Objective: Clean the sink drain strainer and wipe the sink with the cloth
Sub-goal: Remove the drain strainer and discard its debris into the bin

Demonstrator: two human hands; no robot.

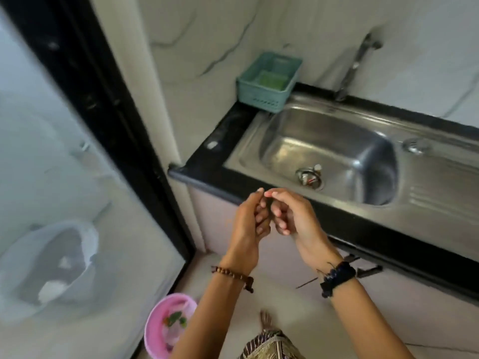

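Left hand and right hand together before sink, fingers curled, nothing visibly held; likely rubbing off residue. Strainer seated in drain.

Small home kitchen / wash corner. Evidence: stainless steel sink w/ ribbed drainboard set in a black countertop, wall-mounted tap above it, white marble-look wall tiles, teal plastic basket w/ a green sponge at the sink corner. Pale cabinet fronts w/ dark handles below. Pink bin on the floor, frosted glass door w/ black frame alongside.
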